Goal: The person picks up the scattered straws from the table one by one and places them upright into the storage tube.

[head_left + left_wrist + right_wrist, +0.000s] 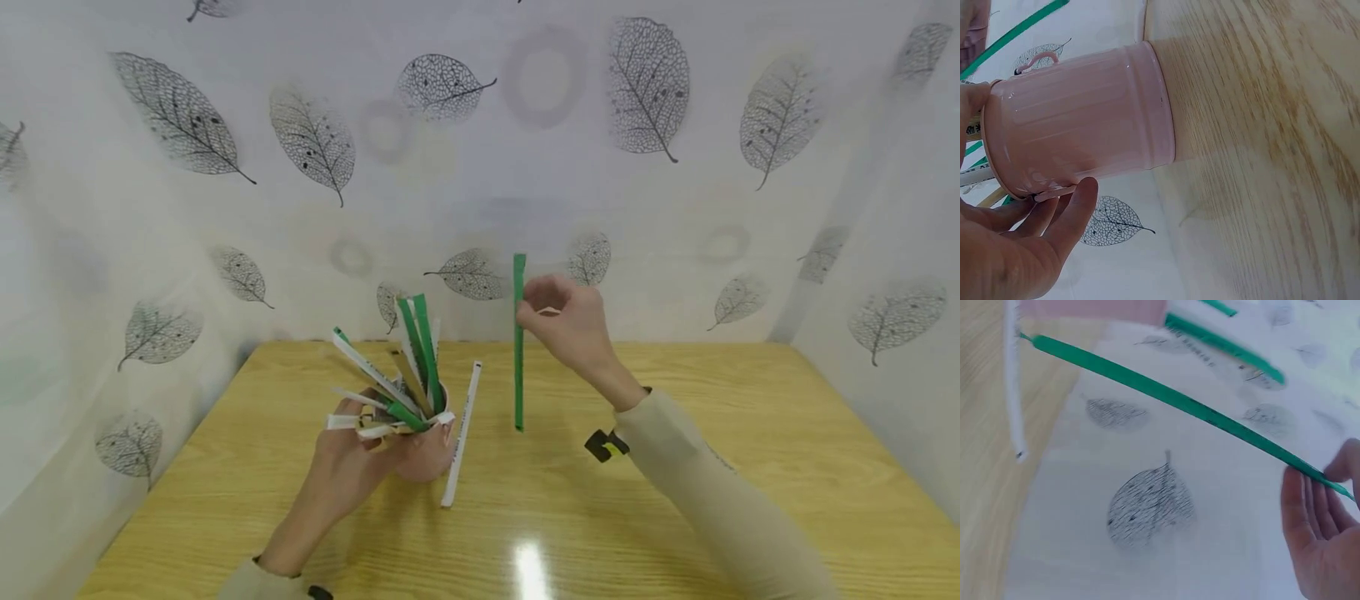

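In the head view, my left hand (352,467) grips a small pink metal bucket (426,454) from its left side. Its thumb is at the rim and its fingers are at a small side handle (1057,192), as the left wrist view shows. Several long, thin wrapped sticks, green (427,350), white (375,367) and brown, fan out of the bucket's mouth. Right of the bucket, my right hand (573,321) pinches a long green wrapped stick (519,367) near its upper end between thumb and fingers. That stick hangs upright, its lower end over the table.
A white wrapped stick (461,433) with print along it lies on the wooden table (600,533), just right of the bucket. Behind the table's far edge hangs a pale cloth backdrop (555,167) with leaf prints; similar cloth stands at both sides.
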The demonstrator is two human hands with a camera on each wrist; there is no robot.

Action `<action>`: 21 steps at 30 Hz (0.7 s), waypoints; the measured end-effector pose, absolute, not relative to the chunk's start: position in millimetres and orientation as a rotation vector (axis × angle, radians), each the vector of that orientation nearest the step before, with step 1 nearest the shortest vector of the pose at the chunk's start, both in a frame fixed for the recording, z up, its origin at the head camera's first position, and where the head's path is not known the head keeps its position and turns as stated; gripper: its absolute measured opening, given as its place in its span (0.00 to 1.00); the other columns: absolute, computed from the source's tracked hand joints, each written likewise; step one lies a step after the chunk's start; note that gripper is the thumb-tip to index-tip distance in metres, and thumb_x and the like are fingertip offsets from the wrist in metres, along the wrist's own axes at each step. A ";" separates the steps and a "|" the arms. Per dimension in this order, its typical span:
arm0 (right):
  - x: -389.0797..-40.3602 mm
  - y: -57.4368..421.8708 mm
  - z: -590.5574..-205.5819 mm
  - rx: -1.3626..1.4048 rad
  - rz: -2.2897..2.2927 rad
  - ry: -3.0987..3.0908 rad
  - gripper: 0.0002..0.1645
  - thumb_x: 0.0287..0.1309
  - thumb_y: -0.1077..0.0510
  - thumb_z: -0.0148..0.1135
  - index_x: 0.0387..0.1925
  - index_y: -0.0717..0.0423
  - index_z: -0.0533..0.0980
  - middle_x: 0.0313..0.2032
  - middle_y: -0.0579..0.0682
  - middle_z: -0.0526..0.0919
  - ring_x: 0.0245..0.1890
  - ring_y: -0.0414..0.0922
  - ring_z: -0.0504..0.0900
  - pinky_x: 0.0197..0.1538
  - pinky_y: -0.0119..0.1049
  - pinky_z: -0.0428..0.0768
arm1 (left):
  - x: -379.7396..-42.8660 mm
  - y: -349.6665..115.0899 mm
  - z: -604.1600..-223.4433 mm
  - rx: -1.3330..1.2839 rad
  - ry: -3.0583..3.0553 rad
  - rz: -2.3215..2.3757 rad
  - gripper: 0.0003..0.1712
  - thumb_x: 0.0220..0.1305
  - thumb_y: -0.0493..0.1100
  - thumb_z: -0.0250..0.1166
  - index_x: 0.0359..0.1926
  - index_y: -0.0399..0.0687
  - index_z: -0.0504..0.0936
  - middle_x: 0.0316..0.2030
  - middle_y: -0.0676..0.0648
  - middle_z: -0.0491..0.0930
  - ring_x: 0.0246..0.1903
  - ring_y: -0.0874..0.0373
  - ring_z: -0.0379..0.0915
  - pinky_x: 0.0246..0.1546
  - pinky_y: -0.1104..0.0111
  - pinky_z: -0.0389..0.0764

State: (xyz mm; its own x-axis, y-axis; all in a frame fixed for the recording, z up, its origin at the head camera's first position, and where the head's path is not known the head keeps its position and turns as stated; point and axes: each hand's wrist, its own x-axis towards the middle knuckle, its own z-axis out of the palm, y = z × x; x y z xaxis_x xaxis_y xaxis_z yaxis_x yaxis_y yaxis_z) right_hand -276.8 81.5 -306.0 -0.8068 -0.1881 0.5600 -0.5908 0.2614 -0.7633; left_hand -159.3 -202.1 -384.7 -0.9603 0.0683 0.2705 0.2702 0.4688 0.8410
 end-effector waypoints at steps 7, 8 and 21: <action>-264.0 56.6 -283.0 0.780 1.773 -1.639 0.08 0.51 0.69 0.62 0.36 0.69 0.77 0.32 0.50 0.83 0.32 0.41 0.83 0.41 0.40 0.85 | -159.1 -201.9 -382.8 -0.267 -2.510 -1.579 0.30 0.52 0.52 0.73 0.56 0.63 0.74 0.56 0.48 0.66 0.57 0.53 0.64 0.48 0.54 0.81; -262.2 52.6 -280.8 0.800 1.772 -1.590 0.09 0.51 0.70 0.62 0.36 0.69 0.77 0.32 0.49 0.83 0.32 0.41 0.83 0.40 0.40 0.85 | -158.3 -201.0 -381.4 -0.276 -2.504 -1.575 0.30 0.52 0.52 0.73 0.56 0.63 0.74 0.55 0.48 0.67 0.56 0.53 0.65 0.48 0.55 0.81; -245.3 13.2 -290.3 1.019 1.788 -1.544 0.09 0.49 0.74 0.60 0.36 0.72 0.75 0.32 0.65 0.81 0.33 0.39 0.83 0.38 0.41 0.85 | -148.3 -190.6 -356.4 -0.317 -2.502 -1.533 0.25 0.52 0.45 0.73 0.52 0.52 0.77 0.51 0.45 0.73 0.53 0.53 0.69 0.45 0.57 0.82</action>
State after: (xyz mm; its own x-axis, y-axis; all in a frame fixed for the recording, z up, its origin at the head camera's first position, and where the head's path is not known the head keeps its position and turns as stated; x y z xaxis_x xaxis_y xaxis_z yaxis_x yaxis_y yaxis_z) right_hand -245.3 13.2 -290.3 -0.5535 -0.0637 0.8304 -0.8122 -0.1794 -0.5552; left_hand -148.3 -190.6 -356.4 -0.9591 0.0824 0.2708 0.2787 0.4425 0.8524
